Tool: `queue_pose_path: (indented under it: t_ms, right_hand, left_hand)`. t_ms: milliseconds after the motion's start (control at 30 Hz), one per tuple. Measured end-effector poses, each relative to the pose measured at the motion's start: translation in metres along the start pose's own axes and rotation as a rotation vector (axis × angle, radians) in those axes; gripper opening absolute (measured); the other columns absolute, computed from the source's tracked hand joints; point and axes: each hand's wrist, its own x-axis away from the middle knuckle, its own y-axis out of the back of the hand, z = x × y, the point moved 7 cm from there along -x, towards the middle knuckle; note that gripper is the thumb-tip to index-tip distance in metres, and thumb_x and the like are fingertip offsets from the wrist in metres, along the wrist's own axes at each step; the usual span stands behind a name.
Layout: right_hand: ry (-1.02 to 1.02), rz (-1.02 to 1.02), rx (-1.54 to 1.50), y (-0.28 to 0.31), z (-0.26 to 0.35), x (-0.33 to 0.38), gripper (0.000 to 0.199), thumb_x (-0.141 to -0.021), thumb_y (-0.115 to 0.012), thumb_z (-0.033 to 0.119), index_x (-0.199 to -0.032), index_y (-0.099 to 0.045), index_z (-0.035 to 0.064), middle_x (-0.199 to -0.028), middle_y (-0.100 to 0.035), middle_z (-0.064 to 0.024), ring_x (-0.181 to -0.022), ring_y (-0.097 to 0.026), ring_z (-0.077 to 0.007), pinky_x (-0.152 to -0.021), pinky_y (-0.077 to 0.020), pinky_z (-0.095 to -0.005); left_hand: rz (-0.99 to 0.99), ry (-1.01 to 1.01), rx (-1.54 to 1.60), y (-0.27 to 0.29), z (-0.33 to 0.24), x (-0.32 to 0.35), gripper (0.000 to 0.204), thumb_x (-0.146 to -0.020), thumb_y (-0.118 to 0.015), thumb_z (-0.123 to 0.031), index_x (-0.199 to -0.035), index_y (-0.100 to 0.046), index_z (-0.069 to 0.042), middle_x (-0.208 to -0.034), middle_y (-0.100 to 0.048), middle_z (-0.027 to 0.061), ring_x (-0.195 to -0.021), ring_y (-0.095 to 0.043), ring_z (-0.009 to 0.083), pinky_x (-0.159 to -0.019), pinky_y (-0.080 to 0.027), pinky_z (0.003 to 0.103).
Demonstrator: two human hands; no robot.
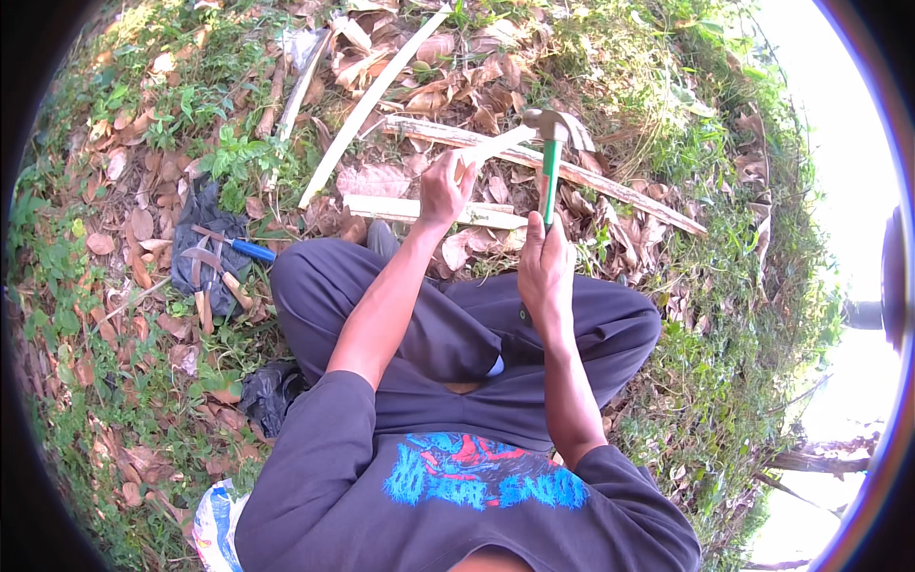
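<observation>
My left hand (446, 189) is closed around a short, pale wooden stick (503, 143) that points up and to the right. In my right hand (548, 267) is a claw hammer (550, 186) with a green handle, gripped low and held upright. The hammer's metal head is at the stick's far end; whether they touch, I cannot tell. Just below my left hand a pale split piece of wood (391, 207) lies on the ground in front of my crossed legs. Behind both hands lies a longer, rough-barked wooden strip (610, 181).
A long, pale curved strip (372, 100) lies ahead to the left, beside a greyer one (300, 95). On the left, a black plastic bag (195, 205) carries a blue-handled tool (253, 250) and wooden-handled tools (203, 307). Dry leaves and grass cover the ground.
</observation>
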Motion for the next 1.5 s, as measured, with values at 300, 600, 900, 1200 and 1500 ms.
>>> queue_pose_path:
  t_ms: [300,600,900,1200,1500]
  right_hand:
    - [-0.066,0.101,-0.077,0.013,0.025,-0.001,0.038,-0.106,-0.043,0.033,-0.098,-0.047,-0.0033,-0.070,-0.054,-0.0300,-0.065,-0.051,-0.0516,-0.057,-0.0370,-0.0548]
    - [-0.148,0.071,-0.069,0.019,0.014,-0.011,0.037,-0.106,-0.044,0.029,-0.093,-0.049,-0.0053,-0.072,-0.054,-0.0282,-0.064,-0.056,-0.0444,-0.056,-0.0384,-0.0514]
    - [-0.084,0.101,-0.037,-0.015,-0.026,0.011,0.036,-0.105,-0.047,0.032,-0.106,-0.053,-0.0033,-0.060,-0.052,-0.0284,-0.057,-0.049,-0.0507,-0.053,-0.0353,-0.0546]
    - [-0.183,0.080,-0.231,-0.006,-0.037,0.034,0.038,-0.106,-0.046,0.029,-0.091,-0.052,-0.0049,-0.053,-0.047,-0.0188,-0.043,-0.043,-0.0320,-0.046,-0.0347,-0.0442]
    - [-0.229,0.115,-0.262,-0.014,-0.045,0.045,0.038,-0.106,-0.046,0.029,-0.090,-0.051,-0.0047,-0.054,-0.046,-0.0213,-0.045,-0.042,-0.0358,-0.047,-0.0346,-0.0449]
  left_hand:
    - [0.021,0.062,-0.005,0.002,0.001,0.000,0.022,-0.092,-0.067,-0.016,-0.108,-0.060,-0.002,-0.086,-0.069,0.0160,-0.075,-0.070,0.0315,-0.065,-0.057,0.041]
    - [-0.023,0.072,0.016,0.007,0.004,-0.004,0.020,-0.092,-0.065,-0.016,-0.103,-0.059,-0.001,-0.084,-0.066,0.0190,-0.073,-0.068,0.0354,-0.064,-0.054,0.043]
    - [-0.028,0.033,0.047,0.004,-0.005,-0.006,0.019,-0.091,-0.065,-0.013,-0.106,-0.059,-0.002,-0.086,-0.066,0.0160,-0.074,-0.068,0.0318,-0.063,-0.054,0.041]
    - [0.036,-0.052,0.056,0.004,-0.015,-0.007,0.032,-0.092,-0.059,-0.011,-0.121,-0.056,0.002,-0.093,-0.065,0.0194,-0.079,-0.067,0.0358,-0.070,-0.055,0.043]
    - [0.094,-0.032,0.118,0.001,-0.007,-0.004,0.024,-0.092,-0.058,-0.015,-0.111,-0.057,0.000,-0.091,-0.066,0.0191,-0.077,-0.067,0.0355,-0.066,-0.054,0.043]
